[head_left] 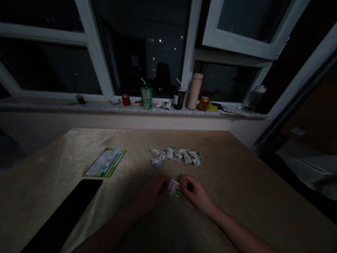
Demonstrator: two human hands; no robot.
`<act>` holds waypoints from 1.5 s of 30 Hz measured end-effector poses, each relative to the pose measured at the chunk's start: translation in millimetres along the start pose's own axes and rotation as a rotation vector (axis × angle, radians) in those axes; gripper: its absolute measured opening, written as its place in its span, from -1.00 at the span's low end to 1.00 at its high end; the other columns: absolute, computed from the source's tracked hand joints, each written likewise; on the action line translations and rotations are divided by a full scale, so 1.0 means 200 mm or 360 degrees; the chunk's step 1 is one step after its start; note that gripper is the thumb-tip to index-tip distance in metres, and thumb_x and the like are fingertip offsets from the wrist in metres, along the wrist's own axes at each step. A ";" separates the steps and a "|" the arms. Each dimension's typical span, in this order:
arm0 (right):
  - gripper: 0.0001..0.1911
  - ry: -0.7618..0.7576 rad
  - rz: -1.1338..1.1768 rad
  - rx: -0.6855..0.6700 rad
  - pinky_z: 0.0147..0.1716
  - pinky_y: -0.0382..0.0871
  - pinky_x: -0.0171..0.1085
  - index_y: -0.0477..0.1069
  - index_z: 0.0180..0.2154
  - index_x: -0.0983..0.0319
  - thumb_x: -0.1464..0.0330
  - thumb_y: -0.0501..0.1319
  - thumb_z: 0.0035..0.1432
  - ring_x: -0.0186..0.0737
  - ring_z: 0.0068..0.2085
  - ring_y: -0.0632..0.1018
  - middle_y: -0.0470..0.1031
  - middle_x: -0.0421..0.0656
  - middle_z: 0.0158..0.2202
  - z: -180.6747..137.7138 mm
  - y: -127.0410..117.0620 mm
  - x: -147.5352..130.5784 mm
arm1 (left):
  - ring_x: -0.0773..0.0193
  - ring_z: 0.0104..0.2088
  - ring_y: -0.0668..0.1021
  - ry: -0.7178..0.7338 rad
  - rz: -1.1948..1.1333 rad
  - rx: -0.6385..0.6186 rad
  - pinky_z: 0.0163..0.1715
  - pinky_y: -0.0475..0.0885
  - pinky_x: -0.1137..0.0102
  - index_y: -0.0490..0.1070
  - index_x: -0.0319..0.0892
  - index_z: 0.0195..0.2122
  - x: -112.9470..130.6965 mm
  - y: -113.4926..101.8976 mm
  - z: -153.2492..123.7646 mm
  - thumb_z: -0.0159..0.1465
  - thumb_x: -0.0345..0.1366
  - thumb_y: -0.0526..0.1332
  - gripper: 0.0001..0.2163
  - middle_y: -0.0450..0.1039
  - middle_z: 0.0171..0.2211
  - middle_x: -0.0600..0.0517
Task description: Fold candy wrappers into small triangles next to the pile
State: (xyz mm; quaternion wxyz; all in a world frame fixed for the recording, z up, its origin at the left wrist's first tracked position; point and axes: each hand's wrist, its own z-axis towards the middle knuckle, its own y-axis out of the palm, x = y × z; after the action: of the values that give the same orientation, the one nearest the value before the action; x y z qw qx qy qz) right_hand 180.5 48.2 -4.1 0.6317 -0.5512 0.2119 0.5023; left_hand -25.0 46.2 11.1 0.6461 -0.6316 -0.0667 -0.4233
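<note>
Between my two hands is a small white, green and red printed wrapper (pixel 174 188), roughly square, just above or on the tabletop. My left hand (pixel 156 189) pinches its left side with curled fingers. At its right edge, the fingertips of my right hand (pixel 194 189) are closed on it too. Whether anything lies inside the wrapper cannot be told. Beyond my hands lies a loose cluster of several small twisted-wrapped candies (pixel 175 155), white with green ends.
A flat green and white printed packet (pixel 105 162) lies at the left of the table (pixel 226 158), with a long black object (pixel 64 214) in front of it. On the window sill stand a green cup (pixel 146 96), a dark cup (pixel 179 98), a pink bottle (pixel 195 91) and a can (pixel 204 103).
</note>
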 end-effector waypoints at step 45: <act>-0.87 -0.0507 -0.0476 -0.0284 -0.16 0.14 -0.18 0.46 -0.26 0.16 0.31 0.15 0.25 -0.20 -0.24 0.46 0.51 -0.17 -0.35 0.06 -0.06 -0.11 | 0.10 -0.05 0.43 0.0442 0.0474 -0.0270 -0.02 0.28 0.22 0.36 -0.12 -0.05 0.00 -0.04 -0.03 0.28 -0.25 0.19 -0.77 0.41 -0.06 -0.03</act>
State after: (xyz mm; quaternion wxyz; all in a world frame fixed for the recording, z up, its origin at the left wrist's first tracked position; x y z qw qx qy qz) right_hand 178.7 51.5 23.2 0.6733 -0.5440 -0.0196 0.5005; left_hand -32.4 42.6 16.5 0.6490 -0.6222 0.1529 -0.4102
